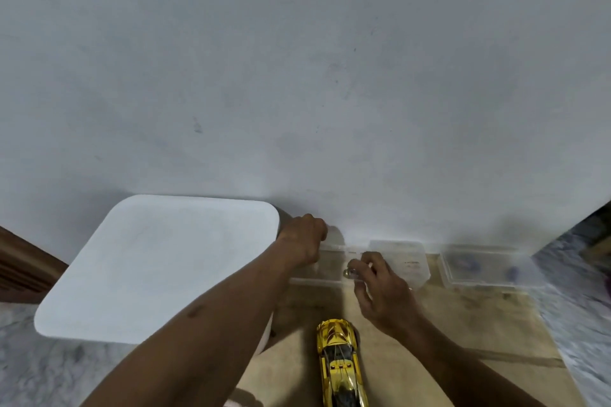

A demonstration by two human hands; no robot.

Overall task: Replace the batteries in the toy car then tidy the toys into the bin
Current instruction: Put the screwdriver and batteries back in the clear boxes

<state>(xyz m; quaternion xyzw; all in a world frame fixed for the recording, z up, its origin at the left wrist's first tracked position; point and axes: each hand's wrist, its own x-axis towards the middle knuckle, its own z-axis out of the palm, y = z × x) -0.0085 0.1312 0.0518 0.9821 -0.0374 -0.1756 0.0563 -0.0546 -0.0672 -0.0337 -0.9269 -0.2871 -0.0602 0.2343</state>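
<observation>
At the far left we see a white bin [158,261] with its lid on, standing against the pale wall [297,76]. Just to its right, the left hand [302,238] curls its fingers over the far rim of a small clear box [325,269], gripping it. Over that box's near edge the right hand [380,291] pinches a small shiny piece [348,273] between thumb and forefinger; we cannot tell what it is. Below, between our forearms, the gold toy car [340,360] lies on a tan board [463,324], apart from both hands. Further right, a second clear box [403,258] and a third clear box [479,266] sit along the wall.
</observation>
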